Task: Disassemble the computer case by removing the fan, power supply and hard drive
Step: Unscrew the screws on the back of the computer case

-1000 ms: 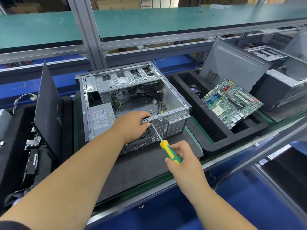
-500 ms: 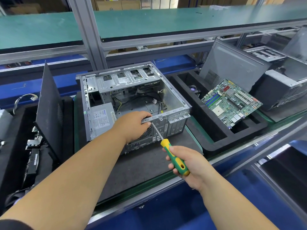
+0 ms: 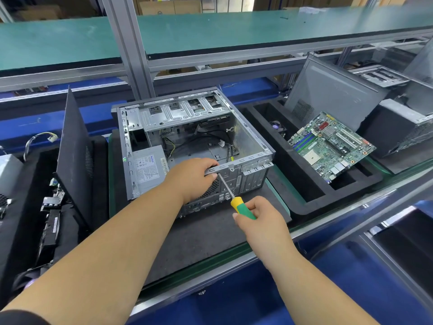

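- Screwdriver (image 3: 242, 208) work at the rear panel: the right hand (image 3: 260, 225) grips the yellow-and-green handle, and the shaft runs up to the back wall of the computer case (image 3: 251, 141), its tip hidden just beside the left thumb.
- Left hand (image 3: 191, 178) curls over the top rail of that rear wall, fingers inside, thumb outside, bracing the case on the dark mat (image 3: 206, 238).
- Power supply (image 3: 146, 168) sits in its corner of the case, label up, clearly not out yet.
- Fan: a round grille shows under the left hand, but I can't tell whether the fan is behind it; this looks like the step in hand, judging by where the tip points.
- Hard drive: the drive cage (image 3: 182, 111) at the far end is in place; what it holds is unclear.
- Motherboard (image 3: 330, 145) lies out in the foam tray (image 3: 311, 195) to the right, so the case floor shows only loose cables.
- Verdict: early going, all three removals seem to be left.
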### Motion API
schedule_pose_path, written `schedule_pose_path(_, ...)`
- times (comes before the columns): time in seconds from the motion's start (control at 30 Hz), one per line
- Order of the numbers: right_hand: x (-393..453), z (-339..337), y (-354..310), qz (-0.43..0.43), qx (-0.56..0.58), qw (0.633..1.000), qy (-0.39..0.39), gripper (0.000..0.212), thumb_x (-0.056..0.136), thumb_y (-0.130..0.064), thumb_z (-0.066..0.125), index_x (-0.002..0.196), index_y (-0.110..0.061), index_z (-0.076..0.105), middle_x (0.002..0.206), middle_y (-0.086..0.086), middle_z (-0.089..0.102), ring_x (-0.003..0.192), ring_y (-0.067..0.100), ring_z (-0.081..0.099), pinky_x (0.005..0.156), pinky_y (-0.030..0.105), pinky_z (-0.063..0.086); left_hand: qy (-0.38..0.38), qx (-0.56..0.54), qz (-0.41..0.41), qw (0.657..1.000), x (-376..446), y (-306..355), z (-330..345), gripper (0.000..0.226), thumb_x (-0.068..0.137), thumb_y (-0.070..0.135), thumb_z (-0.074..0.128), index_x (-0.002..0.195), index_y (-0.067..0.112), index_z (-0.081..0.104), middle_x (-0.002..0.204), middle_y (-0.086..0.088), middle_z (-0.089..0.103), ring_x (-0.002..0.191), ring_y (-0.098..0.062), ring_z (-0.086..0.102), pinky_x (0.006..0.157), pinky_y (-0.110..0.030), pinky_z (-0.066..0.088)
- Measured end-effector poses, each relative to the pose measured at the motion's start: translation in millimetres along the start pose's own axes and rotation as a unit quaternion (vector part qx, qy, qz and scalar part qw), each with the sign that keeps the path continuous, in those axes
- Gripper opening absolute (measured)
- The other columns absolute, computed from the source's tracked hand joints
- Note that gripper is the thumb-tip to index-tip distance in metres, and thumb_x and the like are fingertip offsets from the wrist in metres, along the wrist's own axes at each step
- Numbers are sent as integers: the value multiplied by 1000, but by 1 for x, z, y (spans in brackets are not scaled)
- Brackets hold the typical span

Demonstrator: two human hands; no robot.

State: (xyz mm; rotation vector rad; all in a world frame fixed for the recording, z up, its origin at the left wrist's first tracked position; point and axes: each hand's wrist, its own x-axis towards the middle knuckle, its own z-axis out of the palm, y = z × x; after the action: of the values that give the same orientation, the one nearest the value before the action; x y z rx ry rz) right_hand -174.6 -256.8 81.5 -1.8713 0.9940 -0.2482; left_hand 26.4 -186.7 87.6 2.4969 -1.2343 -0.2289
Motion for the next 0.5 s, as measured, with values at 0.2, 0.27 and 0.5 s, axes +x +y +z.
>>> schedule_pose_path(0.2, -6, 1, -4, -113, -242, 960, 78, 25, 91, -38, 60, 91, -30, 36, 80, -9, 53, 68, 17, 53, 47, 27, 27, 0, -15, -3, 1000, -1, 1, -1, 34, 96, 41, 48, 130, 38, 53, 126, 11, 60, 114, -17, 54, 78, -29, 39)
schedule_pose_path(0.27, -4, -2, -4, -92, -217, 970, 64, 20, 91, -43, 58, 92, -31, 42, 79, -9, 56, 67, 13, 53, 48, 26, 29, 0, -23, -3, 1000, -1, 1, -1, 32, 95, 42, 49, 126, 39, 55, 121, 13, 61, 110, -16, 55, 77, -29, 42)
schedule_pose_path(0.5, 9, -13, -2, 31, -22, 998, -48, 16, 95, -29, 52, 83, -24, 62, 60, -14, 64, 49, 2, 48, 54, 27, 40, -1, -20, -6, 1000, 0, 0, 0, 36, 96, 39, 49, 132, 37, 53, 129, 11, 59, 115, -17, 54, 79, -28, 38)
